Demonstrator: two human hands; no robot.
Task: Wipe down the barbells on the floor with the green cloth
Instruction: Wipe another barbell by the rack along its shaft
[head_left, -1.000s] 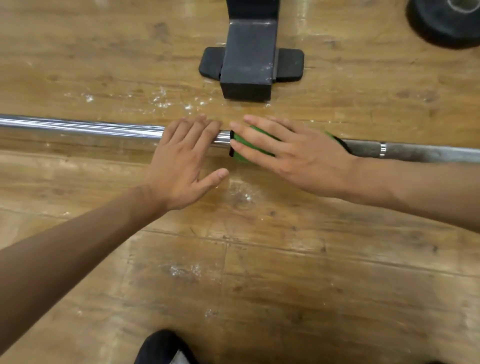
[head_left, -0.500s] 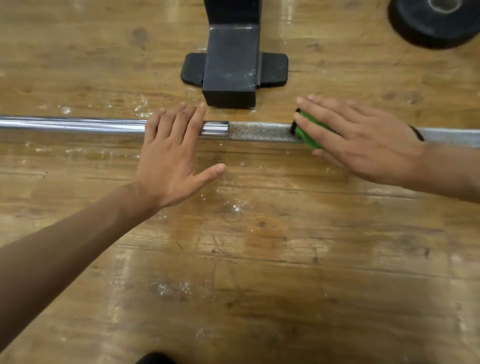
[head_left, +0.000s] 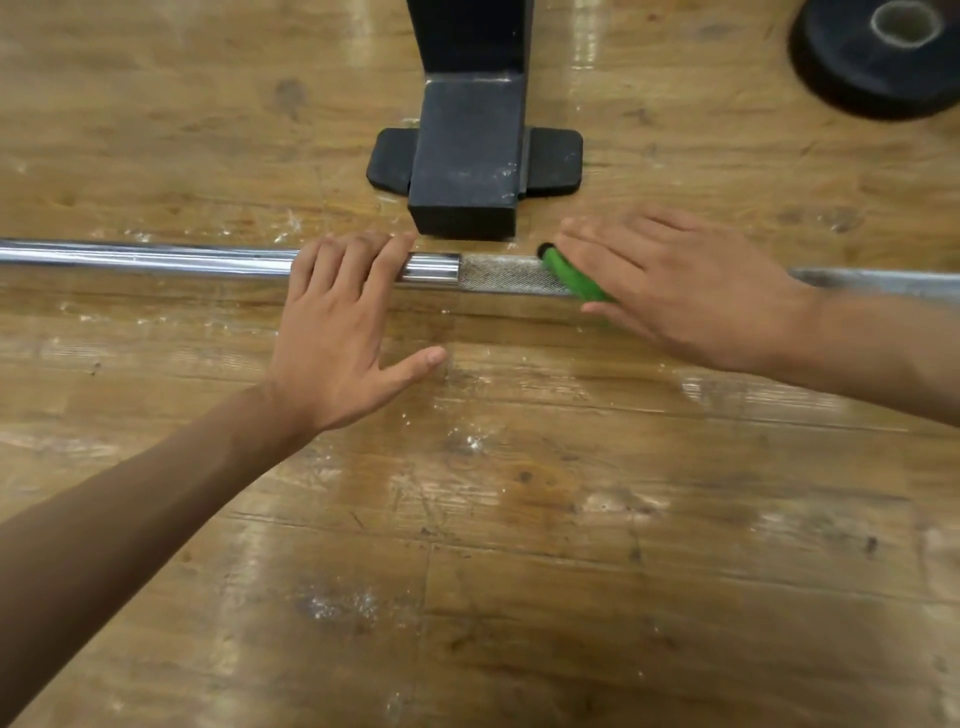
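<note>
A steel barbell (head_left: 150, 259) lies across the wooden floor from left to right, with a knurled stretch in the middle. My left hand (head_left: 337, 332) rests on the bar with straight fingers laid over it, thumb spread on the floor side. To the right, my right hand (head_left: 675, 291) presses the green cloth (head_left: 574, 278) flat against the bar. Only the cloth's left edge shows from under the fingers. The bar under both hands is hidden.
A dark metal rack foot (head_left: 467, 156) with a black rubber pad stands just behind the bar, close to both hands. A black weight plate (head_left: 878, 57) lies at the top right. Scuffed wooden floor (head_left: 519, 545) stretches toward me.
My right hand slid the cloth rightward along the bar, baring the knurled stretch, then came back slightly left. My left hand stayed on the bar.
</note>
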